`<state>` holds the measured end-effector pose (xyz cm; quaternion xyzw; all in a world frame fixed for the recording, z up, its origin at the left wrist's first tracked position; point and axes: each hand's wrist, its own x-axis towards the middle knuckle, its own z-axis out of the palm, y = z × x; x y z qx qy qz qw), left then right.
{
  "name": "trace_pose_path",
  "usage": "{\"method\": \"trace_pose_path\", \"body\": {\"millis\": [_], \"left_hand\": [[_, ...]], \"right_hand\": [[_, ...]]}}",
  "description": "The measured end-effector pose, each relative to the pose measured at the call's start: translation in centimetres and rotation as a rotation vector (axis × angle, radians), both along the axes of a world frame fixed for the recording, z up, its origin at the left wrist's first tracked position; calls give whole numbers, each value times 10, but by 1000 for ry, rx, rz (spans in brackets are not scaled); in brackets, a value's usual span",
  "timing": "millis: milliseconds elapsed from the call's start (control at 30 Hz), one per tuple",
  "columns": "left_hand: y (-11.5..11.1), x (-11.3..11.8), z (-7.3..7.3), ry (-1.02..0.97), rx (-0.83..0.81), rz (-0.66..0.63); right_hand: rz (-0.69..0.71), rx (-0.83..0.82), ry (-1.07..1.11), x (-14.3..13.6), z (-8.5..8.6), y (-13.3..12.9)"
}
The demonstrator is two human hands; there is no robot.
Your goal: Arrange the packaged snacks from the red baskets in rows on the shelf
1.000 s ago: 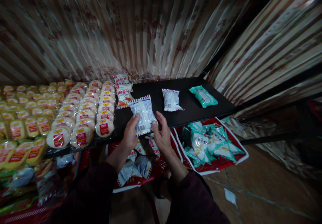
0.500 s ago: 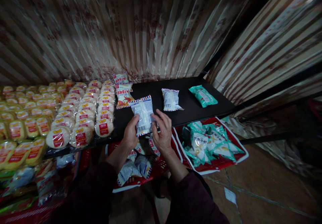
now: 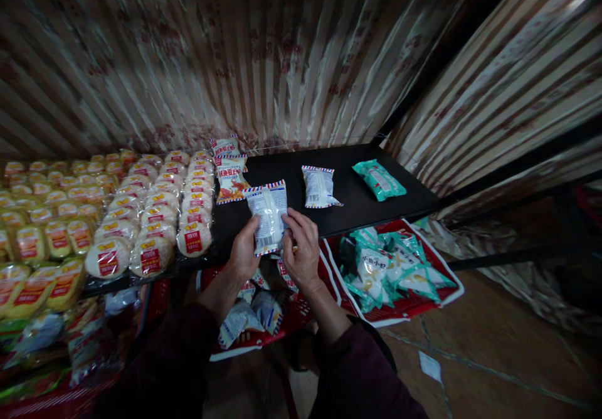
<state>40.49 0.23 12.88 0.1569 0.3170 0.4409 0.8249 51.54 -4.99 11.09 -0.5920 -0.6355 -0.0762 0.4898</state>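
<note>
Head view: I hold a white packet (image 3: 267,212) just above the near edge of the black shelf (image 3: 282,168), its back, with seam and barcode, facing me. My left hand (image 3: 243,246) has it clamped by the left edge, thumb on top, the other fingers hidden beneath. The fingers of my right hand (image 3: 303,249) are bent and touch its right edge; I cannot tell whether they pinch it. A matching packet (image 3: 318,187) lies back up on the shelf, and a teal packet (image 3: 379,179) nearer the shelf's right end. Farther left along the shelf are red-printed packets (image 3: 230,184), then rows of round crackers (image 3: 194,238). Below the shelf's front edge are a red basket (image 3: 235,352) of similar packets and a second basket (image 3: 409,312) of teal ones. As I judge it, the step in hand is handling this one packet between both hands; any next move calls for a steady left grip and a light right touch, so the wrapper doesn't crumple.
</note>
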Motion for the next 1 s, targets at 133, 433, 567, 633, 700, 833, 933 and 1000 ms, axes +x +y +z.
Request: {"method": "trace_pose_path", "body": {"millis": [133, 433, 567, 633, 700, 833, 933, 1000], "left_hand": [[1, 0, -2, -7, 24, -14], [-1, 0, 3, -8, 95, 7], [-1, 0, 5, -7, 106, -9], [-1, -1, 4, -9, 113, -10], [-1, -1, 3, -10, 139, 0], [-1, -4, 0, 12, 191, 30], [-2, -6, -1, 38, 205, 17], [-2, -6, -2, 61, 239, 20]], "right_hand": [[20, 4, -31, 1, -3, 0], [69, -25, -43, 0, 2, -2], [101, -56, -51, 1, 0, -3], [116, -65, -63, 1, -1, -3], [136, -79, -70, 1, -1, -3], [208, -126, -67, 0, -1, -2], [253, -143, -61, -1, -3, -1], [254, -147, -56, -2, -5, 0]]}}
